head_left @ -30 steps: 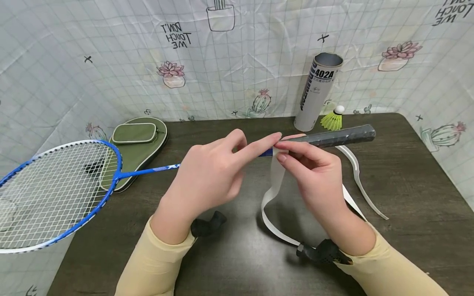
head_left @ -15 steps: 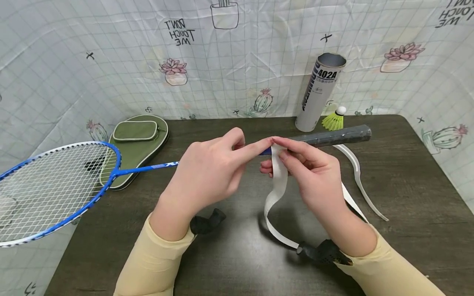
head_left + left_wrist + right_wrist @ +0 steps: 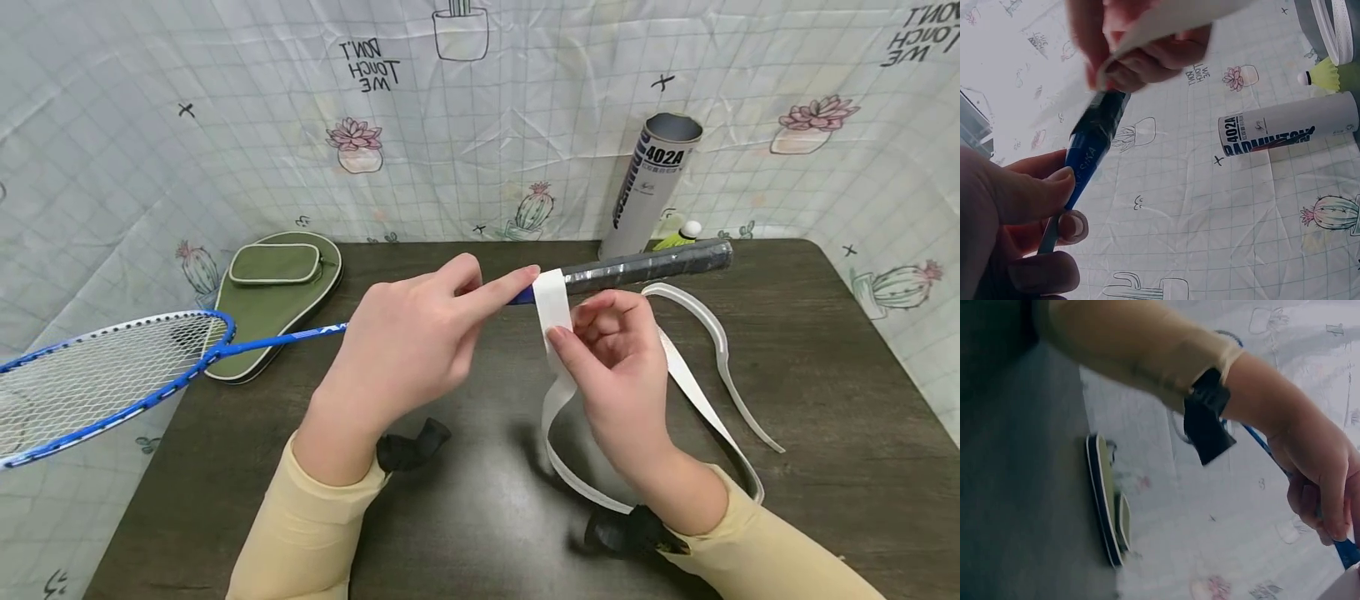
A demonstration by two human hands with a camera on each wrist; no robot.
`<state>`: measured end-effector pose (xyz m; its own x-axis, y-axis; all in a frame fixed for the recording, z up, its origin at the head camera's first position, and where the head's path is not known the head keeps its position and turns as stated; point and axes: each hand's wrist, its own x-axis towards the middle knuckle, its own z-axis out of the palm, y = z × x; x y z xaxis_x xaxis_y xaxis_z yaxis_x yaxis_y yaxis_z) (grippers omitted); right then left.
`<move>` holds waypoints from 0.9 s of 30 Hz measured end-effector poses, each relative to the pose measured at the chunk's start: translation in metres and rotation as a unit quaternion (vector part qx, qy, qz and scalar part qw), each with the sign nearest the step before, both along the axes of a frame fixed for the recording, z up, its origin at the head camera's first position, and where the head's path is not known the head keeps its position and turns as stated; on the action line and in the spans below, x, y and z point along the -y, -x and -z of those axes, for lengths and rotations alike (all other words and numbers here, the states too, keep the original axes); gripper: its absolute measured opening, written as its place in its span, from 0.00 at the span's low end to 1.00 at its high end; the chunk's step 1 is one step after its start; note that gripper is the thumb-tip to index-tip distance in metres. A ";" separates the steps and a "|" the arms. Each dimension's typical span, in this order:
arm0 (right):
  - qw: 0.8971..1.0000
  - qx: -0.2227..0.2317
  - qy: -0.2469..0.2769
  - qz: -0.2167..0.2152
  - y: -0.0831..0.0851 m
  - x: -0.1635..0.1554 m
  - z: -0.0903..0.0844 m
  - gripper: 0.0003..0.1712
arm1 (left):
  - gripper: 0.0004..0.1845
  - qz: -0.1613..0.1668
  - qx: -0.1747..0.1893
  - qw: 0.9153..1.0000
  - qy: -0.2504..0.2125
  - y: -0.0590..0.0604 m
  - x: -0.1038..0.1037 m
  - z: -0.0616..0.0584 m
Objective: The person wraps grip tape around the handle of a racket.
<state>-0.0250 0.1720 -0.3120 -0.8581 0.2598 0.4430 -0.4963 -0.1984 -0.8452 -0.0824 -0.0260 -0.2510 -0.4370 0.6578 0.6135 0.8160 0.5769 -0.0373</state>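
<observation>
Above the dark table [image 3: 825,350], the left hand [image 3: 408,350] grips the racket [image 3: 285,337] by its shaft, and the right hand [image 3: 611,367] pinches white tape [image 3: 553,304] laid over the handle.

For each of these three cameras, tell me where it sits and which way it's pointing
Head: worn on the head, looks forward and down at the table; shows both hands, left hand and right hand, winding white tape on the racket.
Left wrist: looks along the left hand's fingers gripping the racket.
Right wrist: looks across at the left forearm and the green case.
Shared: racket, left hand.
</observation>
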 end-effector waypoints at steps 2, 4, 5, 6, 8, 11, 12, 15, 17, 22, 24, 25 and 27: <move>0.998 0.037 0.039 -0.027 0.003 0.002 0.001 0.23 | 0.35 0.004 0.000 1.000 -0.004 0.000 0.000 -0.002; 0.993 0.066 0.070 -0.061 0.007 0.001 0.002 0.23 | 0.34 0.011 0.005 1.000 -0.004 -0.001 0.001 -0.002; 0.991 0.071 0.082 -0.081 0.010 -0.001 0.003 0.24 | 0.34 0.016 0.010 1.000 -0.004 -0.001 0.001 -0.003; 0.988 0.073 0.090 -0.100 0.013 -0.003 0.003 0.26 | 0.33 0.021 0.015 1.000 -0.002 -0.001 0.001 -0.003; 0.983 0.066 0.099 -0.139 0.018 -0.010 0.004 0.32 | 0.32 0.032 0.029 0.999 0.003 -0.002 0.000 -0.002; 0.971 0.044 0.111 -0.208 0.023 -0.020 0.006 0.37 | 0.30 0.049 0.057 0.997 0.010 -0.003 0.000 -0.002; 0.967 0.035 0.110 -0.227 0.024 -0.023 0.006 0.36 | 0.30 0.053 0.066 0.996 0.013 -0.003 0.000 -0.002; 0.960 0.016 0.099 -0.261 0.027 -0.025 0.008 0.30 | 0.27 0.055 0.099 0.993 0.015 -0.003 0.002 -0.003; 0.962 0.015 0.090 -0.256 0.027 -0.024 0.008 0.28 | 0.24 0.048 0.113 0.992 0.014 -0.003 0.003 -0.004; 0.978 0.058 0.086 -0.180 0.024 -0.017 0.006 0.25 | 0.13 0.012 0.098 0.995 0.000 -0.002 -0.002 -0.002; 0.981 0.079 0.092 -0.153 0.022 -0.015 0.006 0.21 | 0.09 -0.002 0.072 0.997 -0.012 -0.001 -0.005 0.000; 0.981 0.088 0.095 -0.144 0.021 -0.013 0.005 0.19 | 0.09 -0.008 0.058 0.998 -0.018 -0.001 -0.006 0.001; 0.980 0.099 0.104 -0.134 0.020 -0.011 0.005 0.15 | 0.12 -0.019 0.031 0.999 -0.027 0.000 -0.009 0.003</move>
